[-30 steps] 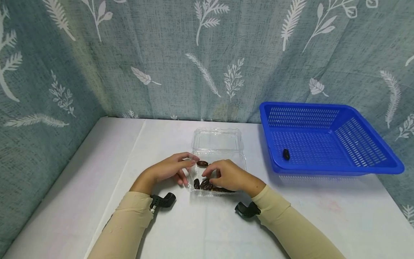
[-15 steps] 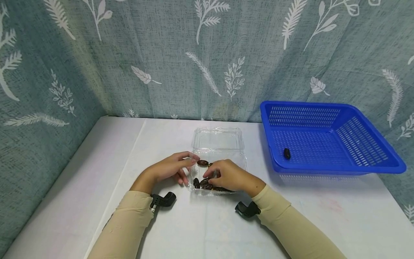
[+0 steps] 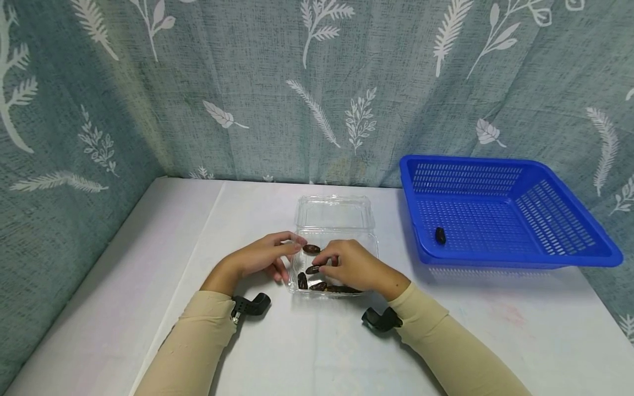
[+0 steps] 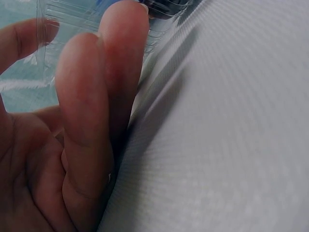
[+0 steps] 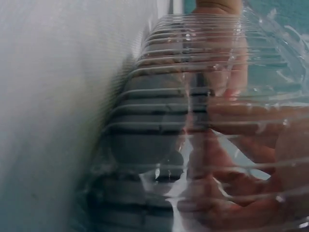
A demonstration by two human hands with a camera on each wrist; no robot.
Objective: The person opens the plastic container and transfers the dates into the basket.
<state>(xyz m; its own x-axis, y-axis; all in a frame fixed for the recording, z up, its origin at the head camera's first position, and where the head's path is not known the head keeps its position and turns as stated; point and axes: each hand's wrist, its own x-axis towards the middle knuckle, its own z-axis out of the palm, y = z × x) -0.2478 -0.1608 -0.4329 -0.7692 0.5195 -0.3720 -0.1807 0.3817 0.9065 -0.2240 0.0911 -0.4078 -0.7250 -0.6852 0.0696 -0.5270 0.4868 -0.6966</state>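
Observation:
A clear plastic clamshell box stands unfolded in the middle of the table, with several dark brown dates inside. My right hand reaches into it and pinches a date between thumb and fingertips. Through the ribbed wall in the right wrist view, that date shows dark at the fingertips. Another date lies near the box's back left; one more date and others sit along the front wall. My left hand rests at the box's left side, fingertips right at its rim, fingers loosely extended.
A blue plastic basket stands on the right of the white-covered table, with a single dark date in it. A patterned green-grey curtain closes off the back and left. The box's lid lies folded back.
My right hand has lifted slightly and moved back from the front-wall dates, bringing one date with it. The left hand stays at the box's side.

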